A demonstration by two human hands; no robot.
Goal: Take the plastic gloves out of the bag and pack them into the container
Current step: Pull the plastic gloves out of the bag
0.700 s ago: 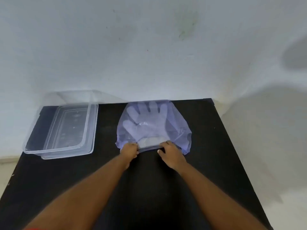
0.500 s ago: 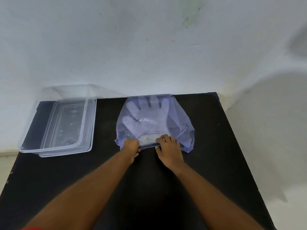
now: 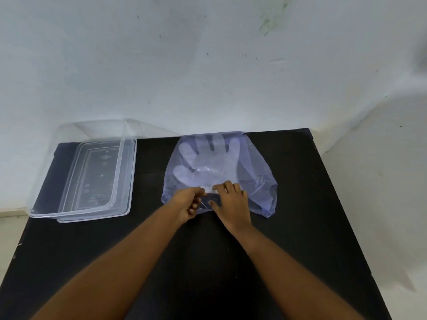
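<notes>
At the bag [image 3: 249,172] mouth, both hands have drawn together, left hand [image 3: 187,202] and right hand [image 3: 232,200] now pinching the plastic gloves [image 3: 205,162] cuff, container [image 3: 92,174] at 9 o'clock awaiting.

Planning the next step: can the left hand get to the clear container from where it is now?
Probably yes. The left hand is at the bag mouth, and only bare black table lies between it and the open container to its left. It would have to let go of the bag first.

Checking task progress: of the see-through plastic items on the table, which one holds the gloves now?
The bluish bag by the hands; glove fingers show through it. The clear container at left has none.
</notes>
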